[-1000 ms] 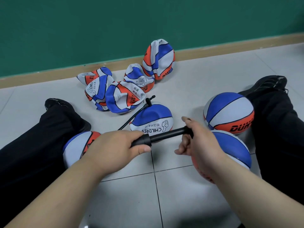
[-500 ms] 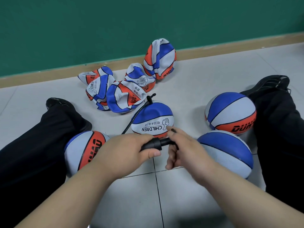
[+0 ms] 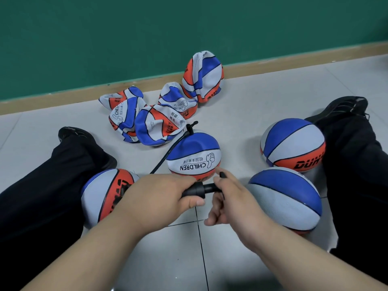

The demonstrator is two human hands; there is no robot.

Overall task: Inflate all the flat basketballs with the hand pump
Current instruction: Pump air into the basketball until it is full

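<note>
My left hand grips the barrel of the black hand pump. My right hand holds the pump's handle, pushed close to the barrel. A thin black hose runs from the pump to the top of a partly filled blue, white and orange ball just beyond my hands. Several flat, crumpled balls lie in a heap near the wall. Round balls sit at my left leg, at my right hand and at the far right.
I sit on a grey tiled floor with black-trousered legs spread to both sides. A green wall with a tan skirting board runs along the back.
My right hand has pushed the pump handle in toward the barrel, so the rod that was extended a second ago is now almost hidden. My left hand has stayed on the barrel.
</note>
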